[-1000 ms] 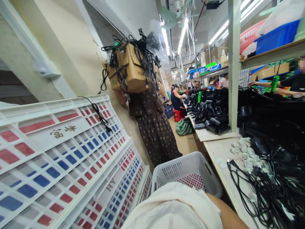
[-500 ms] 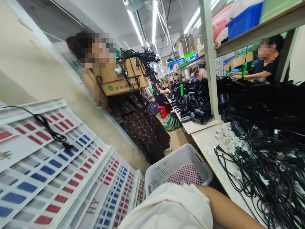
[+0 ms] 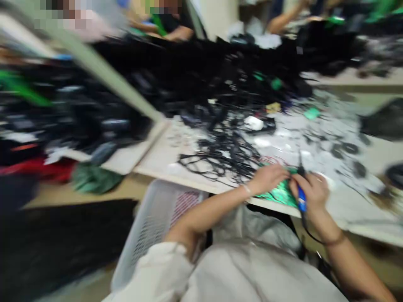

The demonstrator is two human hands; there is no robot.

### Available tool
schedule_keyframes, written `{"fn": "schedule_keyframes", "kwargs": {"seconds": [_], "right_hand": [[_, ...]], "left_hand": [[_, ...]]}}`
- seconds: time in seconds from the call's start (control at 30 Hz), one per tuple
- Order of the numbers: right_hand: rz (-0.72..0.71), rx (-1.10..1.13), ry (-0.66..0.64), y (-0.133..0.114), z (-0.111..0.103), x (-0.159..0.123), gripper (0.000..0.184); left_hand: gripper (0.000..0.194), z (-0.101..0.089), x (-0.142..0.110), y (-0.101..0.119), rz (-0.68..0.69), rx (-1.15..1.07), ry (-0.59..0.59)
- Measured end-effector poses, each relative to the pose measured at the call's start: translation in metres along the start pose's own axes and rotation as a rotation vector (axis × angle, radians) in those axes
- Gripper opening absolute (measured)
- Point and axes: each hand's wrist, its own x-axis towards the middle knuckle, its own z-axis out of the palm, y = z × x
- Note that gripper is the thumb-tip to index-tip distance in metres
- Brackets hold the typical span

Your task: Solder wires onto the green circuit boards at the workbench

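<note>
My right hand (image 3: 312,191) is closed around a soldering iron (image 3: 302,199) with a blue handle; its dark front end points away from me and its cord hangs down past my wrist. Just left of it, my left hand (image 3: 268,178) rests over shiny green circuit boards (image 3: 281,194) at the table's near edge. Its fingers are bent together, but blur hides what is between them. Thin red wires (image 3: 273,160) lie beyond the left fingers. A tangle of black power cords (image 3: 217,161) spreads to the left of that hand.
A pale plastic basket (image 3: 143,228) stands below the table edge (image 3: 189,181) at my left. Black parts (image 3: 189,71) are heaped along the back, and a slanted post (image 3: 126,90) rises at left. Small loose parts (image 3: 343,149) lie at right. Other people sit across the table.
My view has swung right and down from the aisle to the table. Both hands and the soldering iron now show; before, only one forearm was visible.
</note>
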Motion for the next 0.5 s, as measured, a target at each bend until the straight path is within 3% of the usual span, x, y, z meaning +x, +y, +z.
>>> {"fn": "schedule_keyframes", "kwargs": {"seconds": [0.07,0.13,0.17,0.27,0.37,0.5], "right_hand": [[0.074,-0.267,0.094,0.022,-0.04,-0.029,0.02],[0.092,-0.355,0.174,0.024,-0.061,-0.046,0.011],[0.094,-0.32,0.191,0.019,-0.066,-0.052,0.018],[0.111,-0.12,0.189,-0.002,-0.07,-0.066,0.036],[0.13,-0.029,0.19,-0.017,-0.071,-0.079,0.036],[0.106,-0.016,0.197,-0.018,-0.068,-0.083,0.033]], "left_hand": [[0.015,0.029,0.014,0.004,0.037,-0.184,0.017],[0.013,0.037,0.021,0.001,0.015,-0.288,0.065],[0.012,0.036,0.022,-0.002,0.001,-0.309,0.084],[0.011,0.03,0.021,-0.005,-0.026,-0.304,0.099],[0.01,0.029,0.02,-0.003,-0.06,-0.28,0.108],[0.011,0.033,0.021,0.0,-0.062,-0.253,0.113]]}}
